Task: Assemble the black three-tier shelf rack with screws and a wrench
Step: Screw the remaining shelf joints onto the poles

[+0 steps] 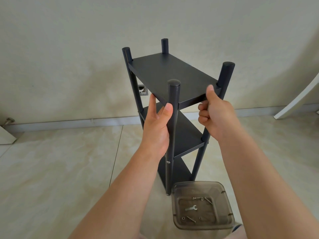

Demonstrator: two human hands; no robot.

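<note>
The black three-tier shelf rack (172, 73) stands upright on the tiled floor, with several round posts rising above its top board. My left hand (158, 121) grips the near front post just under the top board, thumb on the post. My right hand (214, 111) pinches the top board's near edge by the right post, thumb on top and fingers curled below. A small silver wrench (191, 208) and a few loose screws (190, 219) lie in a smoky clear plastic container (224, 192) on the floor at the rack's foot.
A plain wall with a grey skirting board stands right behind the rack. A small wall outlet (143, 90) shows between the left posts. A white slanted furniture leg (296, 100) is at the far right, and a white object (6, 133) at the far left.
</note>
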